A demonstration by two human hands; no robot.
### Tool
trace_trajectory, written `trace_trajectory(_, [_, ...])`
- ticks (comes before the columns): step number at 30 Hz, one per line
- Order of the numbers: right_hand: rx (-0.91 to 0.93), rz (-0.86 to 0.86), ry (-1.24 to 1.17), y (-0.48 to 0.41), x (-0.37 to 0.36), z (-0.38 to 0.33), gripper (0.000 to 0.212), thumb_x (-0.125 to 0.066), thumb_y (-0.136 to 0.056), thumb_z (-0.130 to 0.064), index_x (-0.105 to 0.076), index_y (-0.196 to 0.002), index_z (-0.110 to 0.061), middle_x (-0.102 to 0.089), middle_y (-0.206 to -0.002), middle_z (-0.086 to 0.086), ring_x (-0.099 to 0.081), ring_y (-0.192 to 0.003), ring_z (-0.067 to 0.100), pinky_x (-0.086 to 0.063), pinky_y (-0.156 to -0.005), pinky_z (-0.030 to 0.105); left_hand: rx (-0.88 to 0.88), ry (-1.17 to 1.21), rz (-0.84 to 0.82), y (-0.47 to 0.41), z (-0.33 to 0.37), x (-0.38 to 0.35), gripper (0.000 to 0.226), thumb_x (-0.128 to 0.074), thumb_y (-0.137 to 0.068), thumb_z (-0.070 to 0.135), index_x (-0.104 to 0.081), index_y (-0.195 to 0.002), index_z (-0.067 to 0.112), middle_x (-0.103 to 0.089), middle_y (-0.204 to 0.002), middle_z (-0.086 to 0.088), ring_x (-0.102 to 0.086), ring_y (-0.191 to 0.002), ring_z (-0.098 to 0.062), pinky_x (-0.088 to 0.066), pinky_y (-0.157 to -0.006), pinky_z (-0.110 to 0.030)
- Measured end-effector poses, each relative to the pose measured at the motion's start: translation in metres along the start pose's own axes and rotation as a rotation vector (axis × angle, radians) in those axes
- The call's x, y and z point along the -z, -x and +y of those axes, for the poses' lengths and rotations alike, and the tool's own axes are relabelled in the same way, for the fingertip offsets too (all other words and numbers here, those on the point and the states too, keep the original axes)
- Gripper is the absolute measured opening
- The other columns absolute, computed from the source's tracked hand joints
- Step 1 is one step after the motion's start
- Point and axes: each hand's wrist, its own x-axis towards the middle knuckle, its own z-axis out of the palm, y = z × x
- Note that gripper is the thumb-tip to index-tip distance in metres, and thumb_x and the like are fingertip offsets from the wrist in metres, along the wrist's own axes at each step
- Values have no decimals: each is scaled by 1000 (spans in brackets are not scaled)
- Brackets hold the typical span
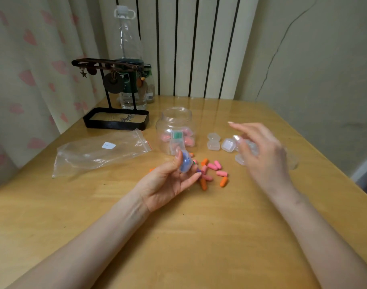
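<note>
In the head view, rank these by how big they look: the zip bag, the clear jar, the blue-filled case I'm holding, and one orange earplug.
1. zip bag
2. clear jar
3. blue-filled case, held up nearer the camera, so it may look larger than it is
4. orange earplug

**Soft warm light, one blurred hand**

Warm, even light is falling from above, glaring off the wooden table (178, 236)'s far varnish at twelve o'clock and leaving only faint shadows. The right hand (266, 159) and its clear case (249, 148) are smearing with motion blur at two o'clock. Wide-angle distortion is bowing the edges.
</note>
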Motion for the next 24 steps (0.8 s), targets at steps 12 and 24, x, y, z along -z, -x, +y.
trace_trajectory(12, [-113,-553,427,12,-19,73,44,-48,-92,-8,-55,-129,-30,-51,-137,-9,-39,-123,22,-25,-104,30,-433,-745,221,1,19,-9,31,-64,-75,41,-68,-93,17,-61,-61,14,-44,-49,2,-39,-60,-14])
trace_trajectory(24, [-321,-552,415,9,-16,74,44,-61,-78,-16,-60,-120,-30,-55,-122,-1,-43,-120,23,-39,-95,30,-635,-1355,491,-51,81,-24,37,-55,-94,17,-54,-130,13,-60,-127,-7,-66,-87,-12,-56,-81,-34])
